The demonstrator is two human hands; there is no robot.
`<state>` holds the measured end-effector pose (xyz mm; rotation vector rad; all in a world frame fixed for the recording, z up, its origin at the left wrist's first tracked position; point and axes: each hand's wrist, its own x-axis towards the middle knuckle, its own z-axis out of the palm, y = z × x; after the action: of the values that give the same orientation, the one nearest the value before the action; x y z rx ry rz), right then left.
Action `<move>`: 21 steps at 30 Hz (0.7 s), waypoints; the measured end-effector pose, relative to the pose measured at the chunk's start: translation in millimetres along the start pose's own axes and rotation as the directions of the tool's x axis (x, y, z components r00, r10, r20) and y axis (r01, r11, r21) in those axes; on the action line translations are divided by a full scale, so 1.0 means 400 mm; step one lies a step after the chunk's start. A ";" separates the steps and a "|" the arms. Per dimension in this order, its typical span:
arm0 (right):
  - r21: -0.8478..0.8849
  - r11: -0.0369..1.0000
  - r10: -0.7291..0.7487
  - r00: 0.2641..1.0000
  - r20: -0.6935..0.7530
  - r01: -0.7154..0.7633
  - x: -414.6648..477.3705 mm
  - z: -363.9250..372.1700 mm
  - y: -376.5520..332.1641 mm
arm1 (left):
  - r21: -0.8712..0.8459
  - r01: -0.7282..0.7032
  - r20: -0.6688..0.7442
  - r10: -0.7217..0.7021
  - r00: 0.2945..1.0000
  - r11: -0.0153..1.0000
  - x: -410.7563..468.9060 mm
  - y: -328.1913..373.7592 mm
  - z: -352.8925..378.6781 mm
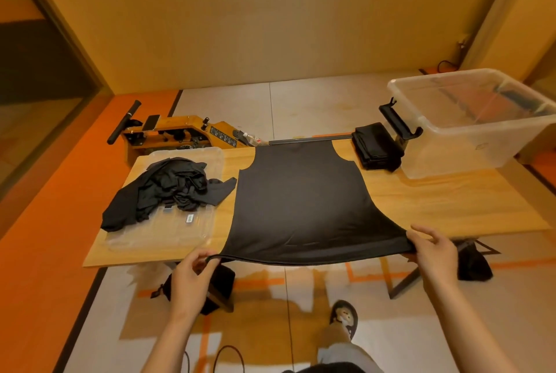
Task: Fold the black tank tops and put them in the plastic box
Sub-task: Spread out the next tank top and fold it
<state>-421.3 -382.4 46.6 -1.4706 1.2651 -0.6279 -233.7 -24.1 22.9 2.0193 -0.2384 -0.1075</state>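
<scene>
Left hand (192, 276) pinches the near-left hem corner of one flat black tank top (301, 201), and right hand (433, 249) pinches the near-right corner. From my end, the top's spread on one long wooden table (436, 201) over an orange-and-grey floor (45, 267). Left of the top: one clear plastic lid (168, 234) carrying one crumpled heap of black tops (168, 189). Far right of it: one folded black stack (376, 146) just beside one clear plastic box (469, 137), contents unclear.
</scene>
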 end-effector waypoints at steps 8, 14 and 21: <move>0.053 0.998 -0.043 0.916 0.399 0.024 -0.012 -0.057 -0.035 | 0.010 -0.022 0.058 0.021 0.998 1.000 0.036 0.035 -0.025; -0.052 0.990 -0.092 0.880 0.466 0.131 0.016 -0.040 -0.075 | 0.050 0.003 0.165 -0.011 0.986 0.999 0.112 0.061 -0.032; -0.079 0.956 -0.243 0.916 0.319 0.281 0.069 -0.005 -0.105 | 0.080 0.028 0.271 -0.049 0.961 0.996 0.185 0.091 -0.028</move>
<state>-398.8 -413.2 79.6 -1.7832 0.8844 -0.4767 -163.9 -46.0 62.6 2.0819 -0.3821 -0.4090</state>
